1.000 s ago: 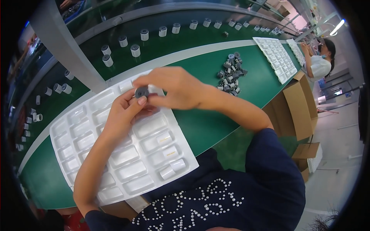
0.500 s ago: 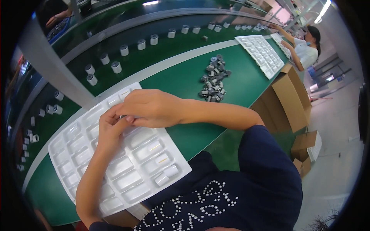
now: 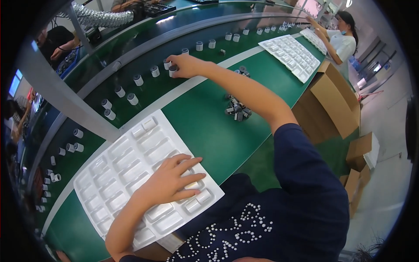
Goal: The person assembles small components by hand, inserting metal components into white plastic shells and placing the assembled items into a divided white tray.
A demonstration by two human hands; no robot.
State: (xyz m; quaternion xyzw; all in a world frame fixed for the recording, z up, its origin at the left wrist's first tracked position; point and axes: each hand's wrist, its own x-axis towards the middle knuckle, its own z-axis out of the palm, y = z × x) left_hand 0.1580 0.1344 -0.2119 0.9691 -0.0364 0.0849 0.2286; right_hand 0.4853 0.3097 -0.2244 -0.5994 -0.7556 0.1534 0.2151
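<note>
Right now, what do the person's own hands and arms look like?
The left hand and right hand are bare: no gloves, straps or cables visible. The navy right sleeve is short, ending near the elbow; only a sliver of the left sleeve shows. Pearly beads decorate the navy shirt front.

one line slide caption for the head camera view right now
Left hand spread over a white compartment tray, right hand at a grey-topped white cylinder beyond the green table.

the shirt (image 3: pixel 290 218) is navy, with short sleeves (image 3: pixel 301 157); across its front, pearly round beads (image 3: pixel 239 227) form letters; beyond it, left hand (image 3: pixel 172 180) and right hand (image 3: pixel 185 66) are bare.
</note>
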